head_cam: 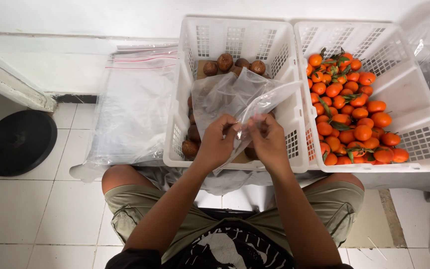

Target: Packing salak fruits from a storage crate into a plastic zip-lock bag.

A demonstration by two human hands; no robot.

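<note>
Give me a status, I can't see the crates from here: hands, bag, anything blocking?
Left hand and right hand both grip the clear bag. Bag held over the brown-fruit crate. Orange crate alongside; nothing blocking.

We see a floor of pale square tiles [36,214] carrying everything here. Two white slatted plastic crates stand on it side by side, touching: the left crate [235,35] and the right crate [419,124]. A stack of clear plastic bags [135,104] lies just beside the left crate. Well apart, at the left edge, rests a round black flat base [18,142].
</note>
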